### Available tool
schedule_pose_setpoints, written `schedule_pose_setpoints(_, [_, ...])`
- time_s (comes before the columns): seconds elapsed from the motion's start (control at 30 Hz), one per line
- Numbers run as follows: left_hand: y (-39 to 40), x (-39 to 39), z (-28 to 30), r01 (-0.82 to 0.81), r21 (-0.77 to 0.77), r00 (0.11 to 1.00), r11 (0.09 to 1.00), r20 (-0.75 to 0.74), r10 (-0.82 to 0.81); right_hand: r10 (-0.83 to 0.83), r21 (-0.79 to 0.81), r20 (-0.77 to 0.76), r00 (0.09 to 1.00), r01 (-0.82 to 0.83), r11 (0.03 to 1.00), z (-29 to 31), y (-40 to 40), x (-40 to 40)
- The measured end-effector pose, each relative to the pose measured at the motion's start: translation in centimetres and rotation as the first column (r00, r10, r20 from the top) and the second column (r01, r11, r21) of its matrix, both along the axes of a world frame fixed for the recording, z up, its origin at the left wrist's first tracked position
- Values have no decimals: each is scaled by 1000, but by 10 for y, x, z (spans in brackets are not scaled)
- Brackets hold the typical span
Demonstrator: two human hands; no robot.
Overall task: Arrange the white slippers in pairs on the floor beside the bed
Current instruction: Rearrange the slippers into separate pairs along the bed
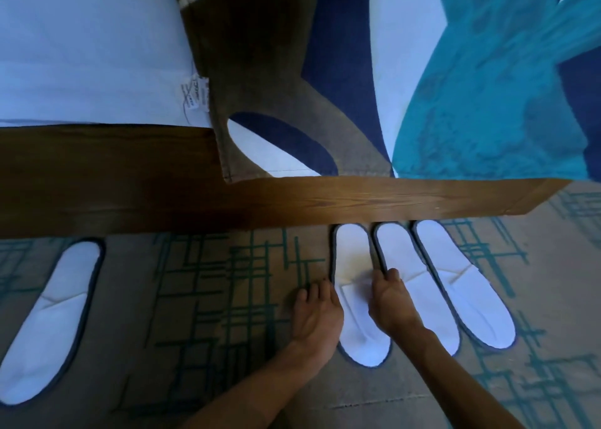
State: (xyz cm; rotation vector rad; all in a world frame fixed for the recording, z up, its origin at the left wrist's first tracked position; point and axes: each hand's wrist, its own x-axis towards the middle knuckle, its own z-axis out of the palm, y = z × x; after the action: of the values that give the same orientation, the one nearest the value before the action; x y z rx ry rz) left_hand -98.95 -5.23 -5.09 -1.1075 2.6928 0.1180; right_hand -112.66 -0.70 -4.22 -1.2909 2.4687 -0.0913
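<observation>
Head view: bed [81, 54] across the top, white sheet to the left, patterned cover [487, 103] in teal, navy and white to the right, wooden bed frame [292, 201] running along its edge. Below, patterned carpet floor [211, 298]. Three white slippers in a row hard against the frame at right: right slipper [465, 285] and middle slipper [419, 285] lying side by side as a pair, third slipper [356, 298] just beside them. A fourth, the lone slipper [48, 324], well apart at far left, angled.

Left hand [317, 318] flat and open, fingers spread on the carpet, touching the left edge of the third slipper, gripping nothing. Right hand [392, 301] resting on the seam between third and middle slippers, fingers curled; whether pinching an edge or merely pressing, cannot tell.

Step in hand, by judgement: squaring up the third slipper beside the finished pair. Next likely called for: a long reach left to fetch the lone slipper, then setting it parallel beside the third, heels level.
</observation>
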Motion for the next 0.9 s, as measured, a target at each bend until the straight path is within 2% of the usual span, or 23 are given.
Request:
schedule_pose_setpoints(0.17, [-1, 9, 1, -18, -23, 1000, 1000, -16, 17, -64, -7, 145, 987, 66, 998, 1, -9, 6])
schedule_pose_setpoints(0.4, [-20, 34, -1, -28, -16, 995, 999, 91, 29, -86, -80, 236, 968, 108, 991, -2, -16, 33])
schedule_pose_setpoints(0.47, [-25, 43, -1, -23, -14, 993, 1000, 115, 24, -32, -55, 217, 976, 45, 997, 1, -20, 42])
schedule_pose_setpoints(0.67, [-37, 76, -5, -40, -2, 993, 999, 112, 40, 149, -117, 222, 964, -126, 985, 4, -34, 71])
schedule_pose_setpoints(0.9, [-59, 136, -6, -113, -16, 993, 993, 43, 114, 329, -90, 231, 916, -316, 944, 11, -58, 115])
